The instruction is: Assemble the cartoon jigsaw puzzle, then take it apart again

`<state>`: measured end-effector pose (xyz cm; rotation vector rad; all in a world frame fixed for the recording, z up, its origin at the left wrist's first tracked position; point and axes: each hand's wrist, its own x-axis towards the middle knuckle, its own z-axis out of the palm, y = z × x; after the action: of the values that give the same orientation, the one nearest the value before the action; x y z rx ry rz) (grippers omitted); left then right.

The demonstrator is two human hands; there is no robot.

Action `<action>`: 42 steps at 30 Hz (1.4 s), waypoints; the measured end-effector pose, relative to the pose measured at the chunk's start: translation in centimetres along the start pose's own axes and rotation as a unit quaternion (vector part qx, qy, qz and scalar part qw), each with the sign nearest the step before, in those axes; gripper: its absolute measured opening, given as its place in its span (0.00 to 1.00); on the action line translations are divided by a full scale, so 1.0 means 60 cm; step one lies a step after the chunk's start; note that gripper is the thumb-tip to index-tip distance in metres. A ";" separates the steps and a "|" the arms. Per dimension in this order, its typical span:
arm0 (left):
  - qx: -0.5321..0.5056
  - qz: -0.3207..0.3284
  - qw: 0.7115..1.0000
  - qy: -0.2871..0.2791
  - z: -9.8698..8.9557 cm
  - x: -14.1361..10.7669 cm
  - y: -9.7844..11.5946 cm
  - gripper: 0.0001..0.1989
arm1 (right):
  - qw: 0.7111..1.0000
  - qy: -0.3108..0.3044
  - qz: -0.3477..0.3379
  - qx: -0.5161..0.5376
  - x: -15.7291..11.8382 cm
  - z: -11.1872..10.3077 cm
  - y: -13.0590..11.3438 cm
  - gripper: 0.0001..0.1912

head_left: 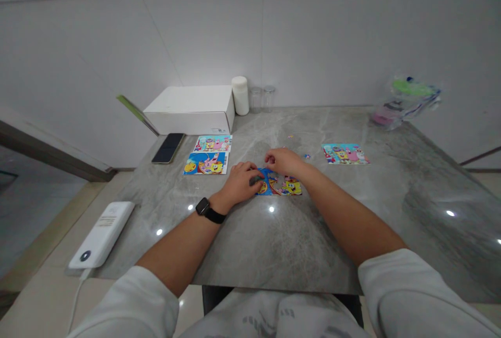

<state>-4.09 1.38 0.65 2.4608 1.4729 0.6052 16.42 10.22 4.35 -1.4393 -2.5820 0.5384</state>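
Two hands, left [243,184] covering the puzzle's [293,186] left end, right [282,160] above it, fingertip grip unclear.

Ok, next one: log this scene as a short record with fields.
Left hand: at the left end of a cartoon jigsaw with gaps
Right hand: fingers bunched near the jigsaw's far edge; any held piece unclear
Loose pieces: beyond the jigsaw
Left side: two picture cards, phone, white cabled device
Back: white box, white bottle, two glasses
Right side: another card, plastic bag
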 end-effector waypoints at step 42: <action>-0.176 -0.060 0.975 0.119 0.001 0.017 -0.011 0.08 | 0.994 0.098 0.048 -0.019 -0.199 -0.010 0.188 0.12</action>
<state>-4.18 2.57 0.59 2.0710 1.4349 1.0650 31.92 5.69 1.37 -1.5494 -2.3945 0.3421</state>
